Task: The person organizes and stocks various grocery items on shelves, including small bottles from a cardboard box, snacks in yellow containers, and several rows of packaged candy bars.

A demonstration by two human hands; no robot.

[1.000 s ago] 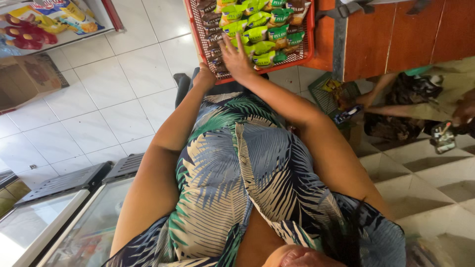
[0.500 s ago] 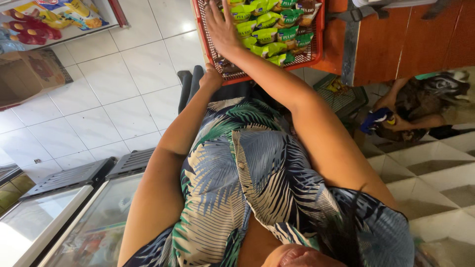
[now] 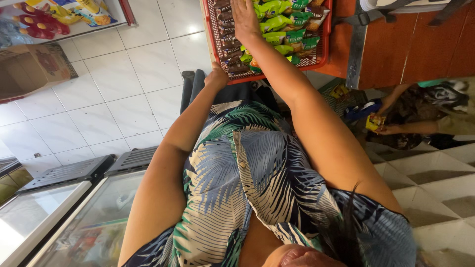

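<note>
A red wire basket [image 3: 321, 58] sits in front of me at the top of the view, filled with green snack packets [image 3: 277, 22] and a row of brown packets [image 3: 225, 32]. My left hand [image 3: 216, 77] is closed on the basket's near rim at its left corner. My right hand [image 3: 244, 19] lies flat inside the basket with fingers spread, resting on the packets between the brown row and the green ones. It grips nothing that I can see. My leaf-print dress fills the lower middle of the view.
An orange counter [image 3: 410, 47] stands right of the basket. Below it, another person's hands [image 3: 388, 129] hold a small yellow packet [image 3: 374, 121]. A cardboard box [image 3: 29, 71] lies on the white tiled floor at left. A glass-topped chest freezer [image 3: 64, 217] is at bottom left.
My right hand has slid farther into the basket, from the green packets toward the brown row. The left hand stays on the rim. The other person's hands have shifted.
</note>
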